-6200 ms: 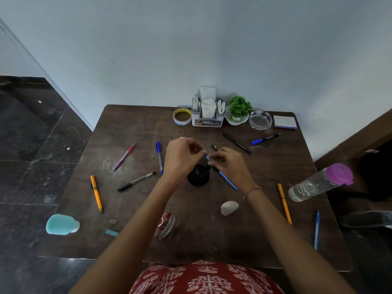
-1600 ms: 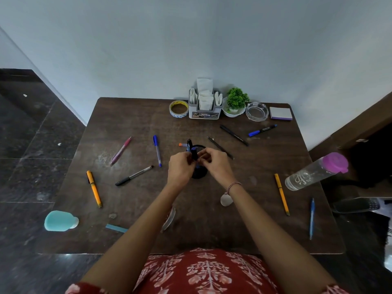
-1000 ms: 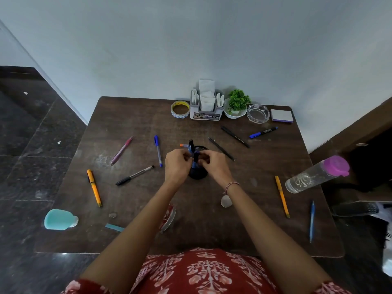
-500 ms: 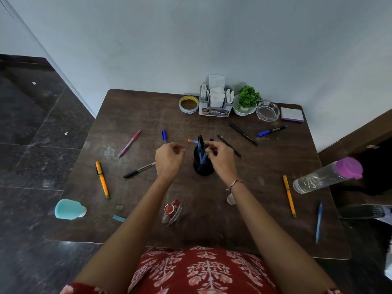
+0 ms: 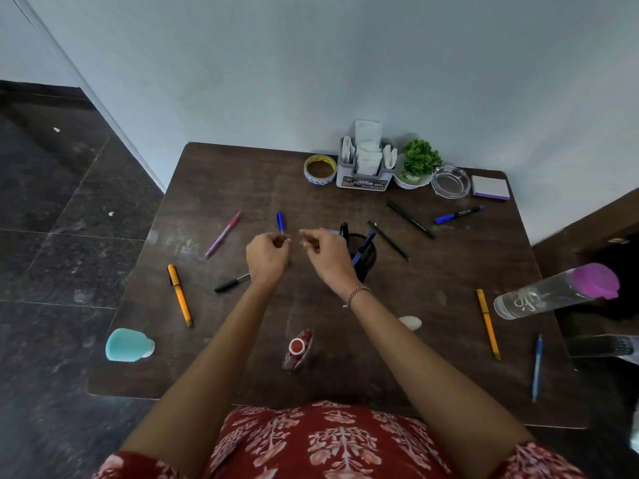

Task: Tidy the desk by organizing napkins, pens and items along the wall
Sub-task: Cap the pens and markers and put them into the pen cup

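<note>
A black mesh pen cup (image 5: 367, 259) stands mid-table with a few pens upright in it. My right hand (image 5: 325, 255) hovers just left of the cup, fingers curled in, nothing in them. My left hand (image 5: 268, 255) is beside it, fingers also curled and empty, over a blue pen (image 5: 279, 220) that lies partly hidden under it. Loose on the table lie a pink pen (image 5: 224, 235), a black pen (image 5: 230, 283), an orange pen (image 5: 179, 294), two black pens (image 5: 411, 220), and a blue marker (image 5: 458, 214). A napkin holder (image 5: 364, 181) sits against the wall.
Along the wall stand a tape roll (image 5: 320, 169), a small plant (image 5: 418, 160), a glass ashtray (image 5: 451, 181) and a sticky-note pad (image 5: 491, 188). At the right lie an orange pen (image 5: 487, 323), a blue pen (image 5: 536, 368) and a bottle (image 5: 553, 292). A teal item (image 5: 126, 344) overhangs the left edge.
Both hands have let go of the pens now standing in the cup and have moved left, away from it, towards the blue pen.
</note>
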